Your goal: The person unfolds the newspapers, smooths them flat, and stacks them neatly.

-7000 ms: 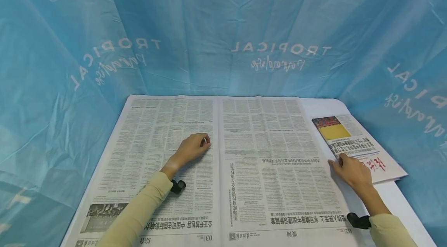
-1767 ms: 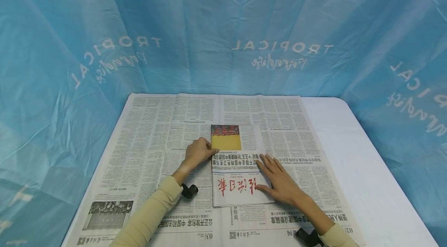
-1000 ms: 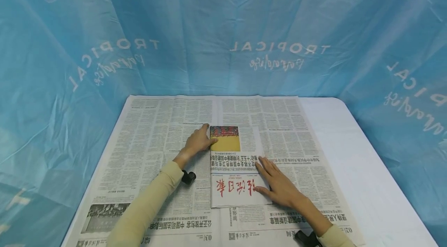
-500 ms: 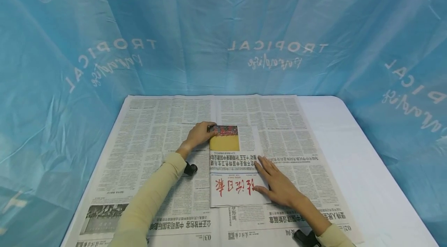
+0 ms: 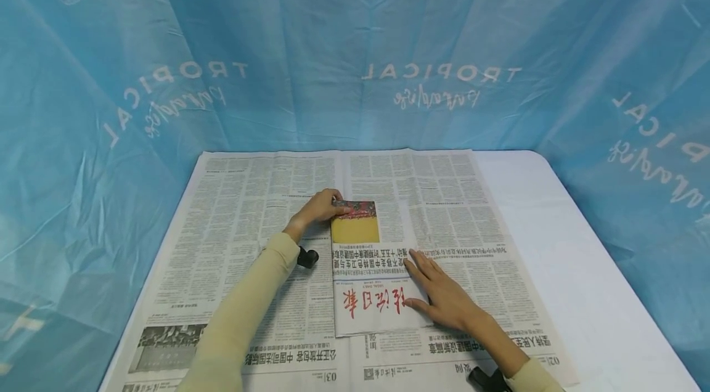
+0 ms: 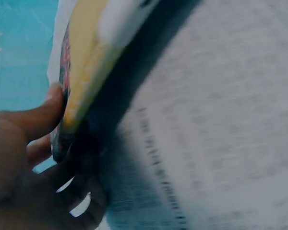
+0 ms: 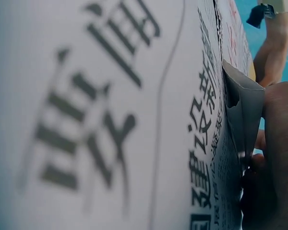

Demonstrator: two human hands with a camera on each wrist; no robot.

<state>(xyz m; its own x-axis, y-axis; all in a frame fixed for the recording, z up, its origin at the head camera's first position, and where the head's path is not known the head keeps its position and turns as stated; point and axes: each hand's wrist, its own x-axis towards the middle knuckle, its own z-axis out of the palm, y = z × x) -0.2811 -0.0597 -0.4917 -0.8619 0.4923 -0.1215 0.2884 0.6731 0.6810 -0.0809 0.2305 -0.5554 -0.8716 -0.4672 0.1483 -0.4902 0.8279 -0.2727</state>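
A folded newspaper with red lettering and a yellow-and-red picture lies over the middle of a spread newspaper. My left hand pinches its far left corner. In the left wrist view the thumb rests on the picture side of the folded newspaper and the fingers reach beneath, with that edge raised off the sheet. My right hand lies with fingers extended on the right edge. From the right wrist, the fold gapes a little beside the hand.
The spread newspaper covers most of a white table, whose bare strip shows along the right. A blue curtain with white lettering stands behind and on both sides. Black wrist cameras sit at the cuffs.
The folded newspaper has come from the table's right side to the middle. My left hand has slid up its left edge to the far corner and grips there; the right hand has stayed put lately.
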